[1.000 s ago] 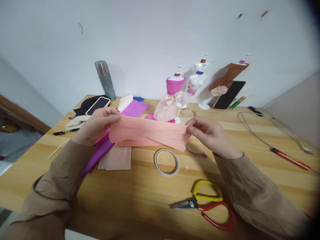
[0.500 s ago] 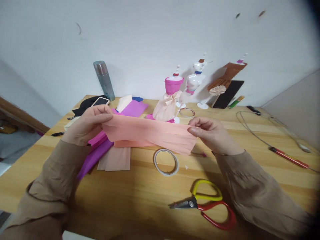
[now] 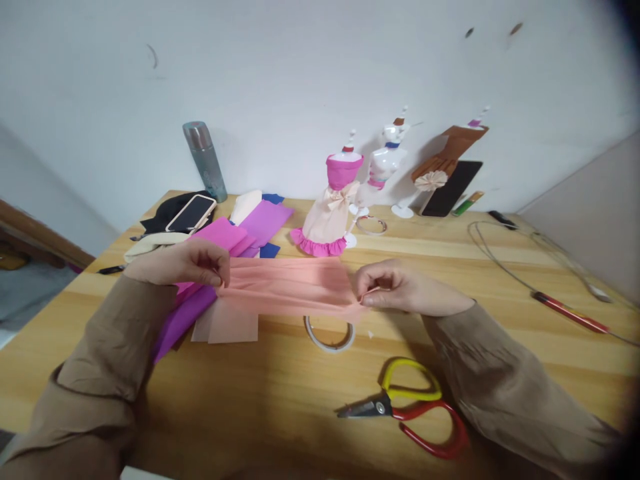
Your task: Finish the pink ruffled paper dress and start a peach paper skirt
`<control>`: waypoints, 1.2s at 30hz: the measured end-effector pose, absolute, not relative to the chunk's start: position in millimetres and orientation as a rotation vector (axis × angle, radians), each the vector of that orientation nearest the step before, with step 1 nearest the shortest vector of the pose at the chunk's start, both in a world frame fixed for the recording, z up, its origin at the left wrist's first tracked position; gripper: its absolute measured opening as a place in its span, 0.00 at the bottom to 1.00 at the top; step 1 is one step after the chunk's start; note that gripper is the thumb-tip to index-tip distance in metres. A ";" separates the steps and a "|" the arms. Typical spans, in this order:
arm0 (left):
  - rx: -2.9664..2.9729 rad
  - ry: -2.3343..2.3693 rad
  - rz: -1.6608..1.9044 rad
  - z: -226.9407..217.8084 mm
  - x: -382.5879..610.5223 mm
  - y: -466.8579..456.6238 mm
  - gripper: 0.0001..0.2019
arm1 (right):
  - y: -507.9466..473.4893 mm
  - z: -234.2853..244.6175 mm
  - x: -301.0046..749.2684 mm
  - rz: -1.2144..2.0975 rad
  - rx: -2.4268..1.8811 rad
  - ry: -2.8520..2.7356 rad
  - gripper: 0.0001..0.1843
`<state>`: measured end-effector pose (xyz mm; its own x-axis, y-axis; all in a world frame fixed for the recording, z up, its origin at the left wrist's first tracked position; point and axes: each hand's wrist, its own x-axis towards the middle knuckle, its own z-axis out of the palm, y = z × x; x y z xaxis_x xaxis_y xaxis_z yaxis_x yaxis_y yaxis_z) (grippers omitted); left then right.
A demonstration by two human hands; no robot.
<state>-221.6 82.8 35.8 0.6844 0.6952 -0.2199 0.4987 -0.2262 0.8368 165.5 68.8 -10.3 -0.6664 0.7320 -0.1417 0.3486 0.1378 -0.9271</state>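
Observation:
Both my hands hold a strip of salmon-pink crepe paper (image 3: 287,287) stretched between them just above the wooden table (image 3: 280,393). My left hand (image 3: 180,261) pinches its left end, fingers closed. My right hand (image 3: 400,293) pinches the right end, fingers curled. The strip lies low and nearly flat, over the top of a ring of tape (image 3: 327,333). Under its left part lie a pale pink paper piece (image 3: 227,328) and purple sheets (image 3: 187,317).
Red and yellow scissors (image 3: 405,407) lie near the front right. At the back stand a mannequin in a pink paper dress (image 3: 330,207), a white mannequin (image 3: 385,163), a flask (image 3: 204,161) and a phone (image 3: 191,213). A red-handled tool with a wire (image 3: 570,313) lies at right.
Both hands lowered the pink strip toward the table and drew closer together. The strip now looks narrower and partly covers the tape ring.

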 end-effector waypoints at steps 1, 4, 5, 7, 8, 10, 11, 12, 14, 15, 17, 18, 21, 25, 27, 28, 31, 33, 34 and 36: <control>1.872 0.963 0.276 35.2 -222.3 83.1 0.01 | 69.2 -10.9 164.9 1.517 -1.057 -2.026 0.18; 1.778 1.101 0.466 32.2 -220.0 83.5 0.02 | 71.6 -15.6 161.0 1.368 -1.120 -1.836 0.19; 1.732 1.161 0.552 30.3 -217.1 83.9 0.03 | 73.5 -18.3 159.3 1.306 -1.151 -1.764 0.18; 1.642 1.292 0.743 24.8 -208.4 85.7 0.04 | 78.8 -24.8 155.7 1.187 -1.211 -1.629 0.17; 1.604 1.352 0.849 21.3 -203.1 87.1 0.05 | 81.9 -28.3 154.1 1.130 -1.233 -1.575 0.16; 1.566 1.440 1.012 13.4 -192.5 90.5 0.06 | 87.9 -34.9 151.1 1.017 -1.255 -1.503 0.15; 1.571 1.470 1.059 9.3 -188.0 92.4 0.07 | 90.3 -37.7 149.8 0.955 -1.256 -1.478 0.14; 1.594 1.494 1.090 5.5 -184.3 94.3 0.07 | 92.1 -40.1 148.6 0.893 -1.257 -1.460 0.13; 1.679 1.520 1.119 -0.8 -180.4 97.8 0.07 | 93.8 -43.9 146.7 0.780 -1.263 -1.453 0.10; 1.724 1.525 1.119 -3.0 -180.1 99.3 0.07 | 94.0 -45.4 146.1 0.737 -1.267 -1.463 0.09; 1.768 1.507 1.101 -5.3 -182.3 101.3 0.08 | 93.7 -48.2 145.8 0.706 -1.267 -1.494 0.09; 1.759 1.485 1.084 -5.5 -184.2 101.7 0.08 | 93.6 -49.4 146.0 0.716 -1.257 -1.503 0.09; 1.648 1.387 1.028 -1.4 -190.7 100.0 0.09 | 93.9 -50.2 148.9 0.782 -1.215 -1.485 0.10; 1.595 1.302 0.983 13.8 -199.7 91.7 0.08 | 91.9 -41.0 157.9 0.887 -1.181 -1.539 0.11; 1.613 1.294 0.974 22.3 -205.1 87.2 0.08 | 89.1 -33.3 162.7 0.961 -1.176 -1.585 0.11; 1.630 1.295 0.953 25.8 -208.0 85.5 0.08 | 87.6 -29.6 164.6 0.999 -1.175 -1.604 0.11; 1.694 1.306 0.850 31.6 -216.4 83.3 0.07 | 83.8 -21.3 167.3 1.091 -1.172 -1.668 0.15; 1.726 1.307 0.753 32.7 -220.9 83.6 0.06 | 82.4 -18.8 167.4 1.126 -1.181 -1.722 0.16; 1.743 1.306 0.689 33.0 -222.5 83.8 0.07 | 82.0 -18.3 167.2 1.145 -1.187 -1.751 0.17; 1.800 1.304 0.544 34.5 -224.5 83.9 0.09 | 81.3 -18.1 166.8 1.200 -1.182 -1.819 0.19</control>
